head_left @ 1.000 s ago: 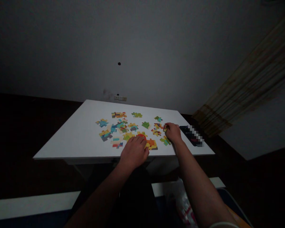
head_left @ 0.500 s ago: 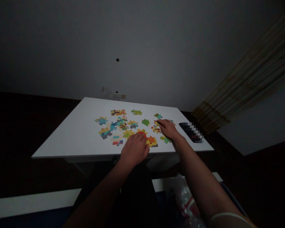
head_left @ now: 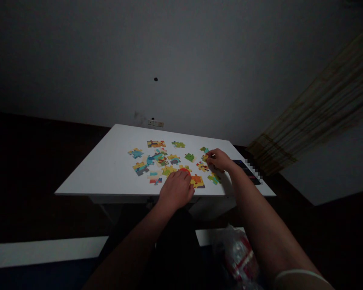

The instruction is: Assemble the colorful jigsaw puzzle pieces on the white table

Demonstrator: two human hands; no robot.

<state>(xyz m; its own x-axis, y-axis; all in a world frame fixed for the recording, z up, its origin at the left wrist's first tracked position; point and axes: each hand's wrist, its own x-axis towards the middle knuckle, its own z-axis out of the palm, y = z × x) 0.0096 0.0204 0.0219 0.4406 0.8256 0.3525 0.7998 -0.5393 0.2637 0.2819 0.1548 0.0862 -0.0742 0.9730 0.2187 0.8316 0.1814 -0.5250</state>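
Note:
My left hand rests at the table's front edge, its fingers lying over a red and orange part of the jigsaw pieces; its fingertips are partly hidden. Just right of it is a yellow and orange puzzle piece. Farther right, my right hand is closed in a pinch on a puzzle piece with yellow on it, mostly covered by the fingers. Close by lie a red and yellow piece, a green and blue piece and a green piece.
Several more pieces, among them a blue one and a green one, are spread over the white table. A dark phone-like device, partly pixelated, lies at the right. A clear plastic bag sits below, beside my legs.
My right hand has lifted slightly and gone from lying over the pieces to pinching one. My left hand stays on the same pieces. The whole view has shifted a little.

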